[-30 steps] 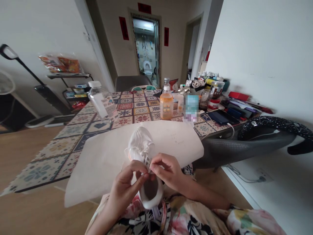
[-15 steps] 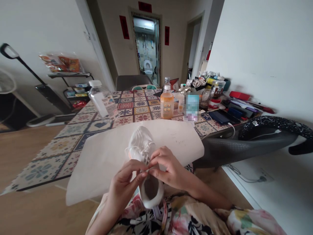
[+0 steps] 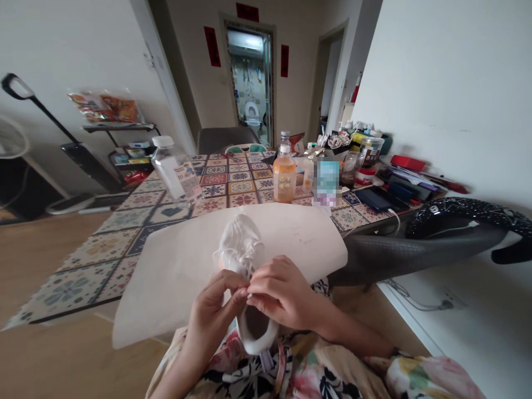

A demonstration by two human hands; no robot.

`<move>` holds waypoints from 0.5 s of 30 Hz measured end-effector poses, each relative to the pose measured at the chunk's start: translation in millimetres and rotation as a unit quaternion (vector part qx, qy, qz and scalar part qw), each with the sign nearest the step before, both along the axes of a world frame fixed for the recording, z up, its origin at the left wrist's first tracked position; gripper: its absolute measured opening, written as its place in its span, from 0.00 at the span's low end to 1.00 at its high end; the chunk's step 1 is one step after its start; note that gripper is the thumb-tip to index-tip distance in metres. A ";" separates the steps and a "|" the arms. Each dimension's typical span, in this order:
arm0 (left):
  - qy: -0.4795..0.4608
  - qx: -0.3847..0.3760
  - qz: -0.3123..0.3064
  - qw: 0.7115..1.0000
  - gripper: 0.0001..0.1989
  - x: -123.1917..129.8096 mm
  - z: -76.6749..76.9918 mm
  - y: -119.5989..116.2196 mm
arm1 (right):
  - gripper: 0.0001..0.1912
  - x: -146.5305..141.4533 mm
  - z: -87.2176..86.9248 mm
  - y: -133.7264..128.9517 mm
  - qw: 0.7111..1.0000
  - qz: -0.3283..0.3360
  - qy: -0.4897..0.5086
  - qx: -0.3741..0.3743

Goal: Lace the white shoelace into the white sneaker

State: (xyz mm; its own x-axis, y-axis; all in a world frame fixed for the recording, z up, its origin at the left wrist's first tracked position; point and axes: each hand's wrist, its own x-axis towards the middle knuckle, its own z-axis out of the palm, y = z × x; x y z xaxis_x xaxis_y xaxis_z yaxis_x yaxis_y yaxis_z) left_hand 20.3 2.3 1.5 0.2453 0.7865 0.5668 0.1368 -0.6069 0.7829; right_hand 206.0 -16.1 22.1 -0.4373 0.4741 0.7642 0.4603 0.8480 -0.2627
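Note:
A white sneaker (image 3: 240, 235) lies toe away from me, its heel against my lap and its front over a white sheet of paper (image 3: 166, 277). White laces (image 3: 245, 256) cross its upper, with loose loops at the left side. Over the shoe's opening, my left hand (image 3: 218, 299) and my right hand (image 3: 280, 291) meet fingertip to fingertip. Both pinch closed on the shoelace; a small white bit of it shows between the fingertips. The fingers hide most of the tongue and the upper eyelets.
The paper lies over the near edge of a table with a patterned cloth (image 3: 103, 244). A large clear bottle (image 3: 174, 174) stands left, an orange drink bottle (image 3: 285, 177) ahead. Jars, papers and a phone (image 3: 376, 198) crowd the right side, near a grey chair (image 3: 415, 252).
My right fingers have curled in and shifted slightly left and down, closer to my left fingertips. A white lace bit now shows between them. The sneaker stays in place.

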 end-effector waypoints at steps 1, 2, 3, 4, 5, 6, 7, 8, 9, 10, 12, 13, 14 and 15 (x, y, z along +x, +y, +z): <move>0.001 -0.007 -0.002 1.000 0.14 -0.2 -0.3 0.3 | 0.03 0.1 1.2 -0.4 1.000 -0.003 -0.010 0.017; 0.003 -0.014 -0.003 1.000 0.14 -0.5 -0.4 0.7 | 0.04 0.6 2.6 -0.5 0.999 -0.007 -0.017 0.028; 0.006 -0.022 -0.005 1.000 0.14 -1.1 -0.3 1.3 | 0.05 1.6 4.1 -0.3 0.999 -0.008 -0.020 0.032; 0.009 -0.028 -0.007 1.000 0.14 -1.9 0.0 2.1 | 0.05 3.0 5.7 0.2 0.999 -0.003 -0.021 0.030; 0.010 -0.032 -0.008 0.999 0.14 -2.8 0.3 3.2 | 0.05 4.9 7.4 0.7 0.999 0.009 -0.019 0.026; 0.010 -0.032 -0.005 0.999 0.13 -3.9 0.6 4.6 | 0.06 7.2 9.0 1.4 0.999 0.028 -0.018 0.022; 0.012 -0.030 0.004 0.999 0.12 -5.0 0.5 6.6 | 0.06 9.7 10.5 2.0 0.998 0.051 -0.020 0.016; 0.014 -0.023 0.021 0.999 0.11 -6.1 0.0 8.9 | 0.07 12.3 11.8 2.6 0.997 0.073 -0.026 0.008; 0.018 -0.015 0.043 0.999 0.10 -7.2 -1.1 11.8 | 0.07 14.6 12.7 3.1 0.995 0.092 -0.037 -0.004; 0.025 -0.005 0.068 0.997 0.09 -8.1 -2.7 15.0 | 0.07 16.6 13.2 3.6 0.993 0.106 -0.051 -0.016; 0.042 0.012 0.107 0.993 0.08 -9.5 -6.9 21.8 | 0.07 19.0 13.0 4.6 0.988 0.123 -0.081 -0.040; 0.048 0.018 0.118 0.992 0.07 -9.9 -9.1 25.0 | 0.07 19.3 12.5 5.2 0.986 0.129 -0.092 -0.046; 0.052 0.023 0.126 0.990 0.07 -10.1 -11.2 27.9 | 0.08 19.1 11.8 5.8 0.985 0.136 -0.096 -0.049; 0.056 0.027 0.132 0.989 0.07 -10.2 -12.9 30.4 | 0.09 18.6 11.1 6.5 0.984 0.143 -0.097 -0.048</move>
State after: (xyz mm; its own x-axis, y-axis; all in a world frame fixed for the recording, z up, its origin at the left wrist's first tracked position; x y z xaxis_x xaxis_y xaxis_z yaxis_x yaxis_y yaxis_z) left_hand 10.1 32.7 -11.4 0.0988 0.8014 0.5900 0.3812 -0.5781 0.7214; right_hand 224.6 -9.6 33.2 -0.6959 0.3767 0.6114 0.2564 0.9256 -0.2785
